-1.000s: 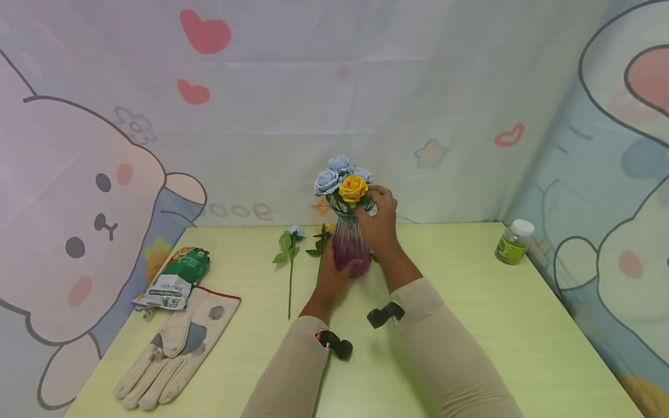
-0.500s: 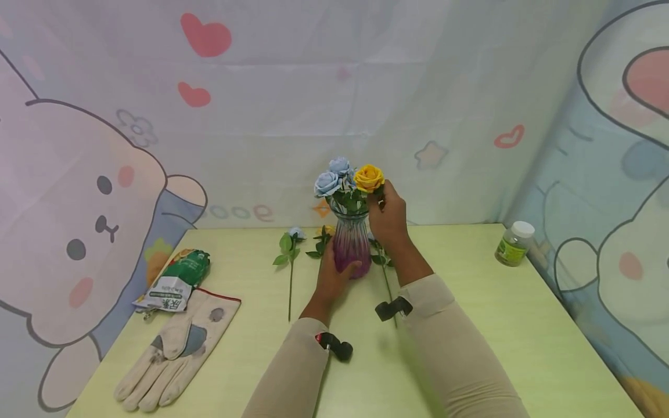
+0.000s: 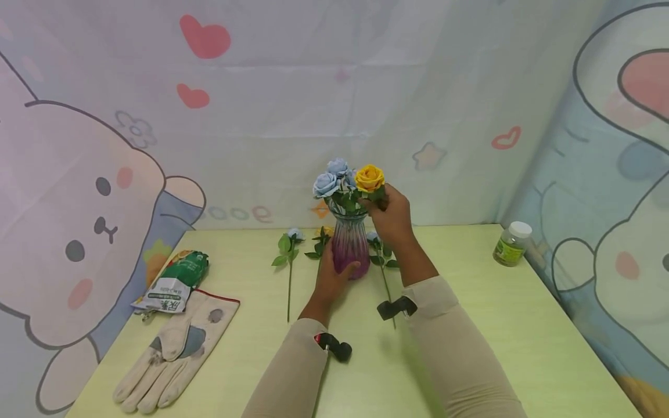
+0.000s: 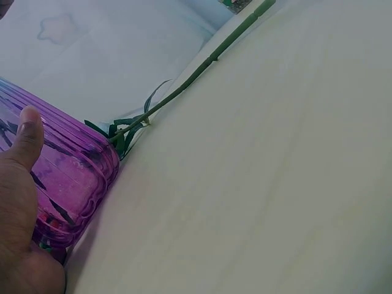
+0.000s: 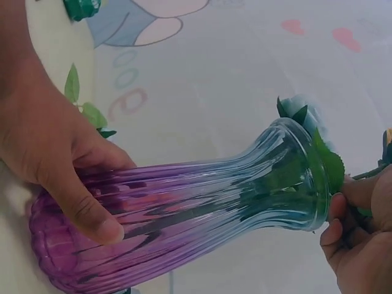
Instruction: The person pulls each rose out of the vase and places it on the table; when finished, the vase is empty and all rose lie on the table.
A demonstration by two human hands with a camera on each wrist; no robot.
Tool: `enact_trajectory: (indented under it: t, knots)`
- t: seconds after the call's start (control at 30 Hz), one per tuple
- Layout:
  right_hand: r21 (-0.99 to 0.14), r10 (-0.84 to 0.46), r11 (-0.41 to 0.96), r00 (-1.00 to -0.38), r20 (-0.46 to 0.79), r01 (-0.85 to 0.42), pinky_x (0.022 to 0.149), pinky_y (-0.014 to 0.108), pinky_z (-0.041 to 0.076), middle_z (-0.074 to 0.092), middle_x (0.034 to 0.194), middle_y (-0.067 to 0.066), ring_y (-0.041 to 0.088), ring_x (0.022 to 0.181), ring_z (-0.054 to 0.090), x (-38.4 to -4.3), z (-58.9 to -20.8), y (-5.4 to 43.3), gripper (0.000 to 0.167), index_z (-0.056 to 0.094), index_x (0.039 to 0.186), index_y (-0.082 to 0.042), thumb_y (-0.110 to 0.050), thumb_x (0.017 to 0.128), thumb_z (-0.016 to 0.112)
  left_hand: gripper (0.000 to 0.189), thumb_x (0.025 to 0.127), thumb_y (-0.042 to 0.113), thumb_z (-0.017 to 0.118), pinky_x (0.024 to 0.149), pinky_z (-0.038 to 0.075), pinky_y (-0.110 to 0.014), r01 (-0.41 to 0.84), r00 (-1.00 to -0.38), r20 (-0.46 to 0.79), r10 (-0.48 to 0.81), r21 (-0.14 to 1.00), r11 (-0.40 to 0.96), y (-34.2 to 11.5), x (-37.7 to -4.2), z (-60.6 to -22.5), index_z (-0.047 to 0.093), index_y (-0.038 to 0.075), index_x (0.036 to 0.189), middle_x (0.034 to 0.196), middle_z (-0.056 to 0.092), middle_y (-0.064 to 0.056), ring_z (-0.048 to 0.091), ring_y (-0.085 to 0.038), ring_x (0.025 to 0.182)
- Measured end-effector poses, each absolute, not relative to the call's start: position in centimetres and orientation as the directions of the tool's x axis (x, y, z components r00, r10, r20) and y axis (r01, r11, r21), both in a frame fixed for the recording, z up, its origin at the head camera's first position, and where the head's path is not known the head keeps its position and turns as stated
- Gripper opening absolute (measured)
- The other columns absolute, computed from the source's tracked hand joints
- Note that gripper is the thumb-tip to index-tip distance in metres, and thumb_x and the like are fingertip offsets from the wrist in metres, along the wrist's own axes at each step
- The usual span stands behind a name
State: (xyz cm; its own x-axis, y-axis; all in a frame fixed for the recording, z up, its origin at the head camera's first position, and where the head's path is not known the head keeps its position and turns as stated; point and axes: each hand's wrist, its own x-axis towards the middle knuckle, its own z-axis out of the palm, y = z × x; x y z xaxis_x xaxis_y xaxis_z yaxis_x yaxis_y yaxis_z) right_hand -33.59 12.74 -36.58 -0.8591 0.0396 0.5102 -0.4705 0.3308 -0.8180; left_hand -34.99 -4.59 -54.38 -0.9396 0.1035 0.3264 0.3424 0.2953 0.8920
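In the head view, a glass vase [image 3: 349,247], purple at the base and bluish at the rim, stands near the table's back edge. My left hand [image 3: 331,281] grips its lower part, thumb across the front. Several blue roses [image 3: 326,184] rise from the mouth. My right hand [image 3: 392,217] pinches the stem of a yellow rose [image 3: 369,178] just below the bloom, beside the rim. Green leaves [image 5: 327,162] lie over the rim in the right wrist view, close to the right fingertips. The left wrist view shows the vase's purple base [image 4: 73,177] and my left thumb.
Loose on the table lie a blue rose [image 3: 295,234] left of the vase, a yellow rose [image 3: 325,232] partly behind it, and another blue rose [image 3: 372,236] to its right. A work glove [image 3: 177,354] and a green-white packet [image 3: 175,278] lie left; a white-lidded jar [image 3: 513,244] stands right.
My right hand and the yellow rose have moved right and the bloom slightly up, away from the blue roses. The loose rose right of the vase has come into view. My left hand stays put.
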Motion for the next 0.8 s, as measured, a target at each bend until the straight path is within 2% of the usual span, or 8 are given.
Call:
enact_trajectory:
  t: [0.1,0.17,0.37,0.47,0.57,0.63,0.73,0.8]
  knots:
    - [-0.831,0.03,0.31,-0.869,0.494,-0.462,0.086,0.045,0.063,0.075,0.126,0.02,0.035,0.096,0.076,-33.4,-36.3,12.9,0.028,0.067,0.131,-0.001,-0.011,0.106,0.073,0.105,0.099,0.036,0.082,0.138,0.024,-0.057,0.345,-0.939,0.327,0.109,0.893,0.29,-4.7,-35.0,-54.5,0.017,0.003,0.174,0.177,0.031,-0.023,0.031,-0.042,0.166]
    - [-0.841,0.02,0.284,-0.875,0.485,-0.46,0.078,0.04,0.062,0.072,0.125,0.02,0.03,0.086,0.074,-33.4,-36.2,13.1,0.025,0.064,0.129,-0.001,-0.012,0.108,0.07,0.105,0.098,0.036,0.083,0.138,0.024,-0.058,0.349,-0.937,0.332,0.11,0.892,0.287,-4.7,-35.1,-54.6,0.017,0.002,0.173,0.176,0.032,-0.024,0.031,-0.043,0.165]
    - [-0.91,-0.005,0.088,-0.914,0.406,-0.404,0.067,0.032,0.062,0.069,0.12,0.014,0.014,0.067,0.071,-33.4,-36.1,13.4,0.04,0.054,0.142,-0.004,-0.015,0.107,0.072,0.108,0.098,0.044,0.082,0.138,0.023,-0.057,0.34,-0.94,0.323,0.107,0.892,0.297,-4.7,-35.2,-54.8,0.018,0.002,0.173,0.177,0.031,-0.023,0.031,-0.041,0.166]
    - [-0.932,-0.024,0.027,-0.933,0.36,-0.36,0.068,0.028,0.064,0.067,0.118,0.017,0.014,0.066,0.073,-33.4,-36.2,13.6,0.039,0.061,0.142,-0.001,-0.017,0.108,0.071,0.11,0.098,0.049,0.081,0.138,0.023,-0.058,0.342,-0.94,0.324,0.111,0.893,0.293,-4.7,-35.2,-54.8,0.017,0.002,0.174,0.178,0.03,-0.023,0.03,-0.042,0.166]
    - [-0.941,-0.063,0.019,-0.94,0.336,-0.338,0.072,0.027,0.067,0.067,0.128,0.025,0.013,0.07,0.077,-33.3,-36.3,13.6,0.037,0.066,0.141,0.001,-0.019,0.11,0.068,0.11,0.098,0.05,0.081,0.138,0.023,-0.059,0.347,-0.938,0.327,0.115,0.893,0.287,-4.7,-35.2,-54.9,0.017,0.002,0.174,0.178,0.029,-0.023,0.029,-0.043,0.166]
    - [-0.94,-0.091,0.024,-0.937,0.337,-0.341,0.074,0.028,0.068,0.067,0.135,0.028,0.011,0.073,0.078,-33.4,-36.4,13.8,0.039,0.064,0.145,0.0,-0.02,0.111,0.066,0.11,0.098,0.049,0.081,0.138,0.023,-0.059,0.343,-0.939,0.323,0.116,0.893,0.29,-4.7,-35.3,-54.9,0.016,0.002,0.174,0.178,0.028,-0.023,0.029,-0.043,0.167]
    - [-0.928,-0.104,0.072,-0.928,0.358,-0.366,0.075,0.027,0.067,0.07,0.136,0.029,0.009,0.074,0.078,-33.4,-36.2,13.9,0.039,0.063,0.144,0.001,-0.022,0.112,0.064,0.11,0.098,0.047,0.082,0.138,0.024,-0.059,0.341,-0.94,0.322,0.113,0.893,0.294,-4.8,-35.4,-54.9,0.017,0.003,0.174,0.178,0.029,-0.023,0.03,-0.042,0.166]
    - [-0.917,-0.096,0.123,-0.925,0.368,-0.378,0.072,0.027,0.065,0.07,0.133,0.029,0.013,0.073,0.077,-33.5,-36.1,14.0,0.039,0.062,0.145,-0.001,-0.022,0.112,0.063,0.109,0.098,0.044,0.082,0.137,0.025,-0.058,0.344,-0.939,0.324,0.113,0.893,0.292,-4.8,-35.4,-54.9,0.017,0.003,0.174,0.177,0.03,-0.023,0.031,-0.042,0.166]
